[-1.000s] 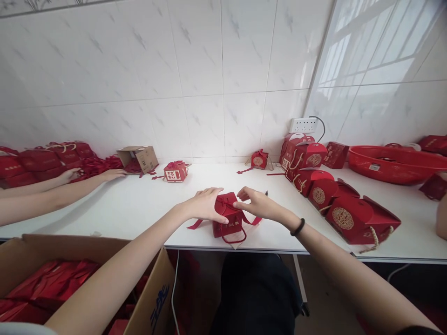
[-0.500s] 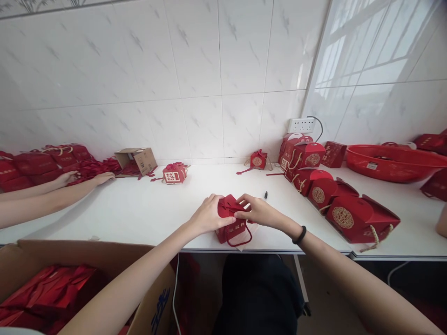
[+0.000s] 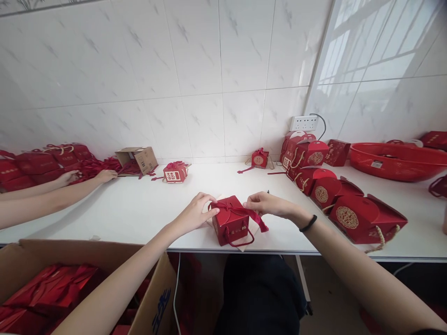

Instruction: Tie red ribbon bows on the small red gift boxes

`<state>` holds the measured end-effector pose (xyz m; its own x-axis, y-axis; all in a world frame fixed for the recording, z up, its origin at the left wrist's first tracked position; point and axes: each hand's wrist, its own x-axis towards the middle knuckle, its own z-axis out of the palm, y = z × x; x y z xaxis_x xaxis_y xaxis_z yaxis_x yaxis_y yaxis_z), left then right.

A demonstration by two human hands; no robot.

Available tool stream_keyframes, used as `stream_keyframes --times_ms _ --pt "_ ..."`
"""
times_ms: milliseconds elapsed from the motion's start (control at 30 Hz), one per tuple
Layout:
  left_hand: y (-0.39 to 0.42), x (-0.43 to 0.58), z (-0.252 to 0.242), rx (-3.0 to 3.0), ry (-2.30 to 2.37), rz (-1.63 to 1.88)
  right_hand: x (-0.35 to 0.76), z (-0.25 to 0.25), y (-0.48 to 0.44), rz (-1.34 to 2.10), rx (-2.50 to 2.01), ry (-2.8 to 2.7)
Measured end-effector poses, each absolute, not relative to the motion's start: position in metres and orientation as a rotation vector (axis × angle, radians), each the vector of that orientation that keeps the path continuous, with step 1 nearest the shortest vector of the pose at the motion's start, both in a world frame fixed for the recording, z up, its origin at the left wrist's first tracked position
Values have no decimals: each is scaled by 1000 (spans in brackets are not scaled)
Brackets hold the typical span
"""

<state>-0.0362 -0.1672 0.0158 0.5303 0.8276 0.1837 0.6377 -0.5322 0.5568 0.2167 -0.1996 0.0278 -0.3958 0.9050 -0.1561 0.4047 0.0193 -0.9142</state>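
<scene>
red box (image 3: 230, 224) upright, handle (image 3: 240, 244) facing camera, ribbon (image 3: 257, 219) angling right

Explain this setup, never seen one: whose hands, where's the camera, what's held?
No machine here: a person's bare left hand touches the left side of a red box; its exact grip is unclear. The right hand seems to pinch the red ribbon on that box. The camera is worn on the person's head, looking forward and down. More red boxes, a cardboard carton and a red basin sit on the white table. The forearms at far left are someone else's.
</scene>
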Motion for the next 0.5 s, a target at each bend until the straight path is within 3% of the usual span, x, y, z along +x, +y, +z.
stream_keyframes --times_ms 333,500 --pt "-178 -29 35 2460 1158 543 214 31 -202 1284 -1495 -1933" --pt "-176 -31 36 2254 1079 523 213 42 -205 1030 -1558 -2029"
